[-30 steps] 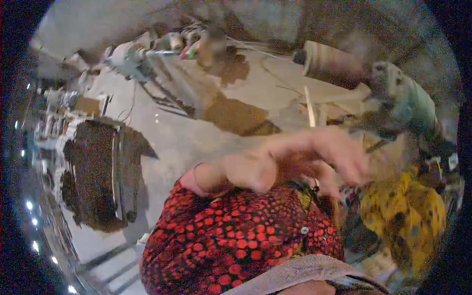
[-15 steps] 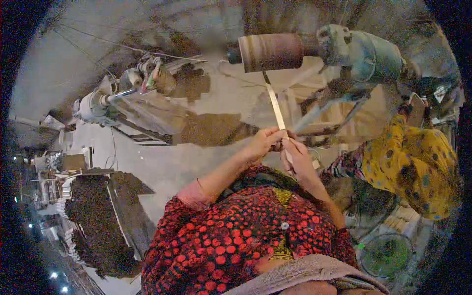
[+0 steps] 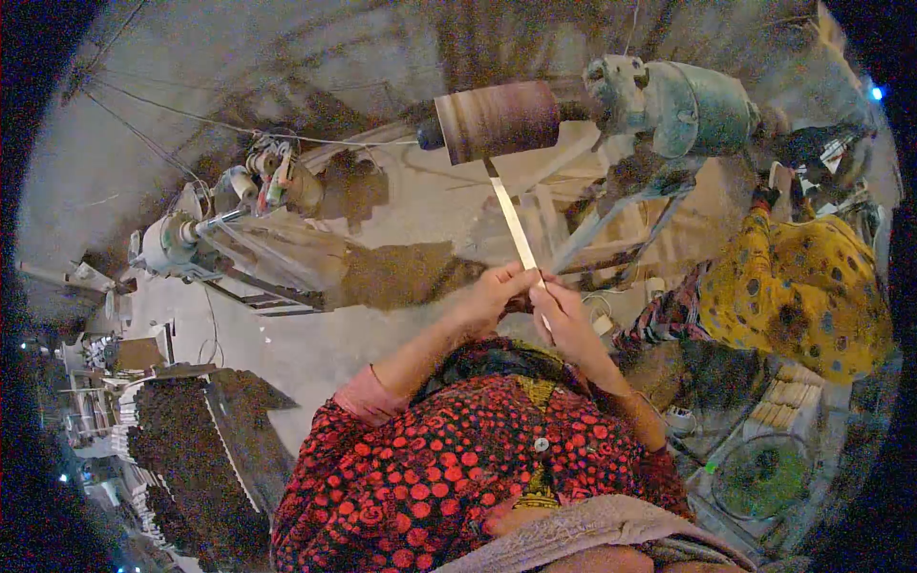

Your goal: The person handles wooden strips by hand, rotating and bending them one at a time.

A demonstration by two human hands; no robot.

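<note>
A long, thin, pale strip (image 3: 515, 227) slants up from both hands, its dark far tip at the lower edge of a reddish-brown drum (image 3: 499, 122). My left hand (image 3: 501, 292) has its fingers closed round the strip's lower part. Close beside it, my right hand (image 3: 565, 313) grips the near end of the same strip. The drum sits on the shaft of a green motor (image 3: 702, 110). Whether tip and drum truly touch is too small to tell.
A person in yellow spotted cloth (image 3: 798, 291) is at the right, above a round green-lined container (image 3: 762, 476) and some pale strips (image 3: 787, 403). Another motor (image 3: 170, 244) stands at the left. Dark-topped stacks (image 3: 186, 449) lie at the lower left.
A second ago one blurred hand reached across to the right; then both hands held the strip near the drum. Since then the view has shifted slightly, and the strip remains in both hands.
</note>
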